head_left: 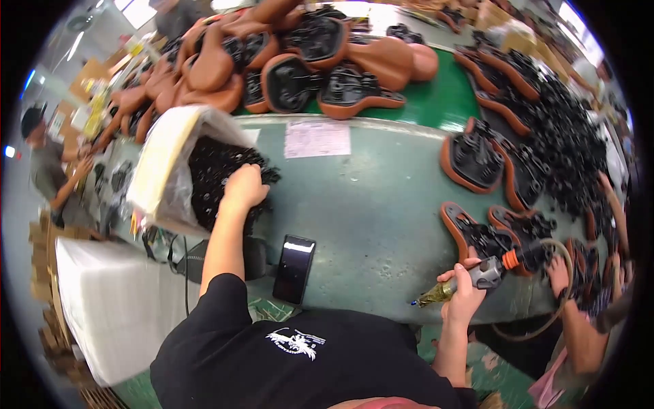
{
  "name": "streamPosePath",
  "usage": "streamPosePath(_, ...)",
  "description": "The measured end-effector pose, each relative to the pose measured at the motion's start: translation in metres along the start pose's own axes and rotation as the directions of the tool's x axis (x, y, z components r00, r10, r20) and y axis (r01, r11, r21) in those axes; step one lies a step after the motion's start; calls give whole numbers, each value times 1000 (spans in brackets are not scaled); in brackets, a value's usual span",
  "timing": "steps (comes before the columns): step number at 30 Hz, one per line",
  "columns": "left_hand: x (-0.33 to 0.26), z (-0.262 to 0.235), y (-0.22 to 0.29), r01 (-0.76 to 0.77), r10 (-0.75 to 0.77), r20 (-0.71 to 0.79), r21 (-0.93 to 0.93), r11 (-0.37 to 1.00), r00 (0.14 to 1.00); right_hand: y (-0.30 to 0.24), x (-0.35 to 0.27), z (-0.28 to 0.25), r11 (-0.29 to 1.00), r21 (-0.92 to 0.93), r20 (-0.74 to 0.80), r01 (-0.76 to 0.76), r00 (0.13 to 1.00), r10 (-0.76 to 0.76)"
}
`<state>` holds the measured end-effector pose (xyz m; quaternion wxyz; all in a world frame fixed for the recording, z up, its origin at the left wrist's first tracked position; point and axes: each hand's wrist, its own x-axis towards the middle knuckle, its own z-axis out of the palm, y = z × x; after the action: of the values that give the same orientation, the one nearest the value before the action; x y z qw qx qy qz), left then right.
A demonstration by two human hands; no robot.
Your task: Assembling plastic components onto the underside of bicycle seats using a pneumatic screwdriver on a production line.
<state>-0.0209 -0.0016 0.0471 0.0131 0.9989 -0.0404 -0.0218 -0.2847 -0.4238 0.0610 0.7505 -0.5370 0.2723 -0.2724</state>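
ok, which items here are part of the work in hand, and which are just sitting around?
In use: left hand in the bag of black parts; right hand gripping the pneumatic screwdriver; upturned saddle.
Lying about: phone; paper sheet; saddle pile.

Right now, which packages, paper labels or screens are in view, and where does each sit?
Phone: near table edge, flat, dark rectangular screen.
Paper sheet: far table edge, pale rectangle with print.
Lined box: left side, tipped open, clear plastic liner, full of black parts; left hand reaches in.
White carton: lower left, beside the table.
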Motion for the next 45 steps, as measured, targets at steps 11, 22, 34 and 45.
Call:
streamPosePath(11, -25, 49, -19, -131, 106, -214, -108, 985, 971, 17, 2, 32, 979, -116, 361, -169, 911, 200)
streamPosePath(22, -53, 25, 62, -198, 155, -174, -969, 150, 972, -49, -12, -40, 851, -507, 490, -135, 767, 413)
streamPosePath(34, -181, 21, 222, 605, 726, -17, -541, -585, 687, -123, -34, 30, 891, 403, 704, 209, 552, -448)
streamPosePath(45, -176, 19, 220, 396, 668, -101, -736, -549, 738, -103, -26, 39, 848, 459, 667, 265, 528, -526)
